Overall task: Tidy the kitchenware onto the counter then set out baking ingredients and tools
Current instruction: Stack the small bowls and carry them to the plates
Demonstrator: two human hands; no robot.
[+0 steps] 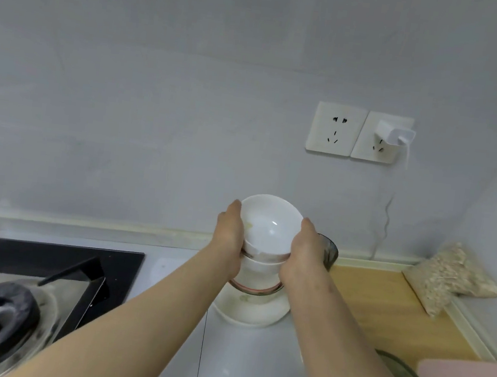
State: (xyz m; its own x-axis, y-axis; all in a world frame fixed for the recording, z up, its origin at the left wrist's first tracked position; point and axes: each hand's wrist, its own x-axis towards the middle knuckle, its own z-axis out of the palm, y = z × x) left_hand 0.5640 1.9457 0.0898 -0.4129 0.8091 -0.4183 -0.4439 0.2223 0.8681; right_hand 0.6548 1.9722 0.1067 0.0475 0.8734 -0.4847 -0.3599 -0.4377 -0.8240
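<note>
Hands: left hand (229, 236) and right hand (306, 253) grasp the bowl stack (261, 266) between them; axis upright, top mouth tilted toward person.

- A white socket (336, 128) is sitting on the pale grey wall (160, 83), right of centre.
- A second socket (366, 148), touching it on the right, is carrying a white adapter (393, 134), whose cable (407, 157) is hanging down the wall.
- A black hob (45, 253) is lying at lower left.

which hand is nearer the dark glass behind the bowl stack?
Right. The right hand grips the bowl stack right beside the dark glass; the left hand holds the stack's opposite side.
</note>
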